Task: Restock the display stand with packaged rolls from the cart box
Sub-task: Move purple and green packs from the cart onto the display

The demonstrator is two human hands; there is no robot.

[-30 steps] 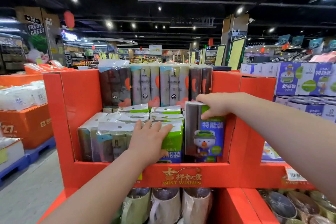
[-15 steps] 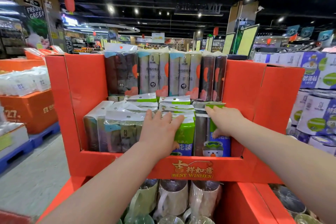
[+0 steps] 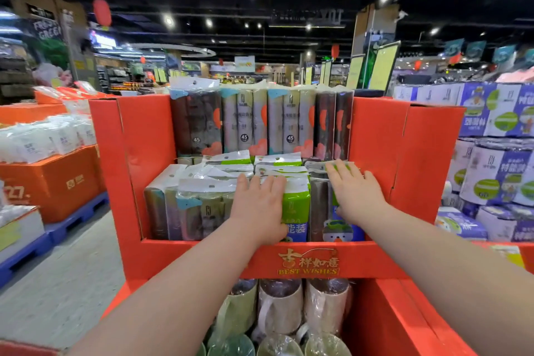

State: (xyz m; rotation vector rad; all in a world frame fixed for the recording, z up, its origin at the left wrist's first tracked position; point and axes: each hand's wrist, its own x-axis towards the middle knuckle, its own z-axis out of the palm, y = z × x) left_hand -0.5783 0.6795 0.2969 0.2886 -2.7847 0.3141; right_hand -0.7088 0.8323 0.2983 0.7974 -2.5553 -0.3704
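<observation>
Blue pack (image 3: pixel 344 233) now down in stand (image 3: pixel 202 257); L hand (image 3: pixel 258 205), R hand (image 3: pixel 357 196) flat.

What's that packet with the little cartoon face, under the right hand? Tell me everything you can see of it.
The cartoon-face pack is a glossy plastic-wrapped bundle: green near the top, blue below with a white goggled figure, dark rolls showing on its left. It stands upright at the right end of the red display stand's front row, against the neighbouring green pack. The right hand lies on its top and front, fingers straight.
</observation>
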